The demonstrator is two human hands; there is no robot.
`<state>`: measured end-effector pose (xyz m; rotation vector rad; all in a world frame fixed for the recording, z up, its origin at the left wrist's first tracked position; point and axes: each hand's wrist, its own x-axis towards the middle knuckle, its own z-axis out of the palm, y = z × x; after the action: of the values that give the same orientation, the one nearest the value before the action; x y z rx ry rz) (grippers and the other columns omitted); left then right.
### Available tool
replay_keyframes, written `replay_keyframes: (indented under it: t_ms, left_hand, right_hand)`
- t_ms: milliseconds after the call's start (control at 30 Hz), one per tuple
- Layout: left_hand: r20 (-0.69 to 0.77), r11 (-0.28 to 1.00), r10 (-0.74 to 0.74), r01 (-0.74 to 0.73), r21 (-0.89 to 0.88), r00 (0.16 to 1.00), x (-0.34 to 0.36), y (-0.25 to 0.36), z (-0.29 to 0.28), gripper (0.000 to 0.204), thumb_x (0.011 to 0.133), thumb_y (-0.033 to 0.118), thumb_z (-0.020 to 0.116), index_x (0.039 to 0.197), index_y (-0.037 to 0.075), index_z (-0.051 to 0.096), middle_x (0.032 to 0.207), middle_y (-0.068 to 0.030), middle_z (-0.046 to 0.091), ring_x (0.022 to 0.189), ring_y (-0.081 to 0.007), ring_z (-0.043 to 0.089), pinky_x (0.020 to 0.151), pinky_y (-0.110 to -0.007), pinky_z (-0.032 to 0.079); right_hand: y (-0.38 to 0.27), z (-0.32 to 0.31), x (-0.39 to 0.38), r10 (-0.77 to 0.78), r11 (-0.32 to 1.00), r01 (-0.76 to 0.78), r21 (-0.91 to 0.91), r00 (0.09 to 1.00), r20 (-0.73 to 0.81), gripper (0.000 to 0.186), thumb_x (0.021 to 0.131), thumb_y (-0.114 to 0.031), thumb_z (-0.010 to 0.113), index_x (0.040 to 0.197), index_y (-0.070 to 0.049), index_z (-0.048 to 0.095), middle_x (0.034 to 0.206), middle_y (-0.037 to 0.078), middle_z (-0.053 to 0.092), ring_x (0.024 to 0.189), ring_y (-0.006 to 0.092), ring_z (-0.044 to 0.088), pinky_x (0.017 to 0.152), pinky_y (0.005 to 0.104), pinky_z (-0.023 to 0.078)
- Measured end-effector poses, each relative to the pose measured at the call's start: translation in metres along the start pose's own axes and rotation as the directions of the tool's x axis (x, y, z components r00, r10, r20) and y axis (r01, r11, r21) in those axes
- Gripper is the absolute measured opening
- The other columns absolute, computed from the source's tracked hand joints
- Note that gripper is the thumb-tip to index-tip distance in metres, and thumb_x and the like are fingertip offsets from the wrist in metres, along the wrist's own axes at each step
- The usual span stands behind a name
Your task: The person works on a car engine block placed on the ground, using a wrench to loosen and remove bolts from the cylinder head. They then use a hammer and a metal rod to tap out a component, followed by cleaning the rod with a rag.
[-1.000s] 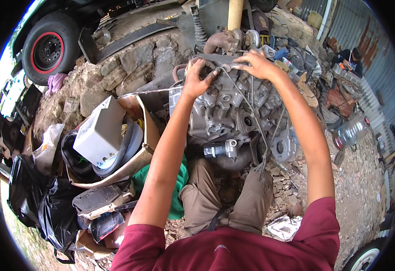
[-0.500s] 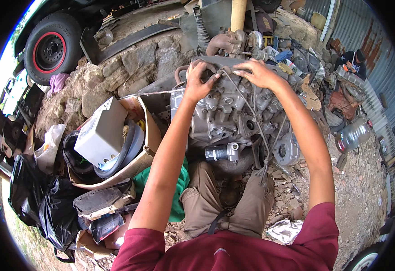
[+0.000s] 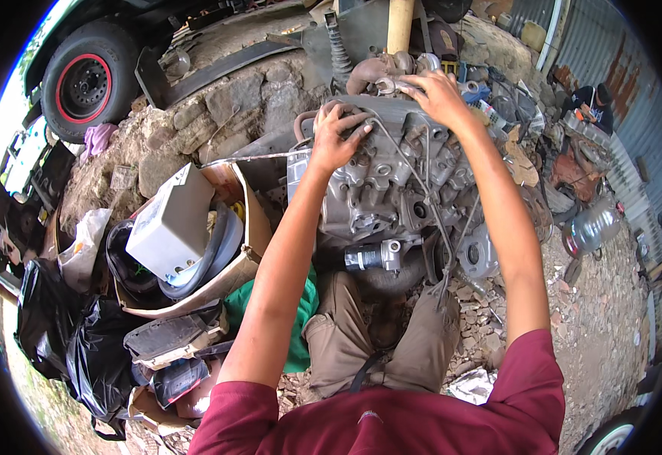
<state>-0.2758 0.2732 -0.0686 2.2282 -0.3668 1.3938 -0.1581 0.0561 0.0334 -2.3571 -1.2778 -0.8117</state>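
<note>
A grey metal engine [image 3: 380, 197] stands between my knees, with a rod and lines [image 3: 437, 227] running down its front. My left hand [image 3: 338, 136] is curled over the engine's upper left, beside a curved hose [image 3: 300, 125]; what its fingers grip is hidden. My right hand [image 3: 437, 97] is higher, at the back of the engine, its fingers bent at a small metal piece [image 3: 388, 86] that I cannot make out, in front of a rusty turbocharger-like part [image 3: 367, 70].
Left are a cardboard box [image 3: 247, 235] of parts, black bags [image 3: 88, 356] and a stone ledge [image 3: 217, 106] below a vehicle wheel [image 3: 81, 83]. Right are a plastic jug [image 3: 588, 231], scattered parts and corrugated sheeting [image 3: 611, 68]; a person [image 3: 592, 106] is at the upper right.
My right hand has moved up and back from beside my left hand toward the turbocharger-like part. My left hand has stayed near the same spot.
</note>
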Motion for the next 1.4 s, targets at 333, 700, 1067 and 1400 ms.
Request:
replay_keyframes:
  t_ms: [333,700,1067,1400]
  left_hand:
    - [0.002,0.997,-0.077,0.077,-0.018,0.997,0.000,0.002,0.002,0.034,0.071,0.036,0.083,0.101,0.020,0.077,0.107,-0.0028,0.065,0.116,-0.0298,0.049,0.101,-0.046,0.035]
    - [0.105,0.981,-0.075,0.093,-0.170,0.992,0.004,0.003,-0.012,0.042,0.070,0.016,0.082,0.109,0.006,0.070,0.125,-0.0120,0.060,0.118,-0.0265,0.054,0.103,-0.035,0.041]
    - [0.095,0.890,-0.222,0.241,-0.387,0.971,-0.003,0.001,-0.005,0.036,0.064,0.006,0.065,0.100,0.007,0.073,0.127,-0.0107,0.058,0.132,-0.0318,0.041,0.113,-0.040,0.029]
    - [-0.008,0.968,-0.116,0.111,-0.225,0.993,-0.004,0.001,0.004,0.043,0.062,0.007,0.067,0.104,0.007,0.069,0.124,-0.0100,0.060,0.132,-0.0340,0.041,0.113,-0.044,0.030]
  right_hand:
    - [-0.076,0.046,-0.090,0.380,0.916,-0.257,0.309,0.801,-0.462,0.036,0.098,-0.028,0.056,0.109,0.007,0.057,0.100,0.029,0.063,0.099,0.0483,0.058,0.085,0.0534,0.046]
    - [-0.066,0.055,-0.097,0.722,0.675,-0.607,0.419,0.661,-0.204,0.043,0.094,-0.031,0.059,0.109,0.009,0.051,0.101,0.036,0.062,0.099,0.0533,0.060,0.084,0.0558,0.048]
    - [-0.068,0.046,-0.097,0.692,0.695,-0.629,0.348,0.716,-0.088,0.034,0.095,-0.028,0.053,0.095,0.005,0.063,0.087,0.030,0.067,0.088,0.0480,0.064,0.080,0.0555,0.050]
    - [-0.064,0.052,-0.098,0.683,0.700,-0.596,0.394,0.720,-0.124,0.029,0.093,-0.023,0.056,0.093,0.005,0.062,0.085,0.029,0.067,0.086,0.0470,0.065,0.078,0.0546,0.051]
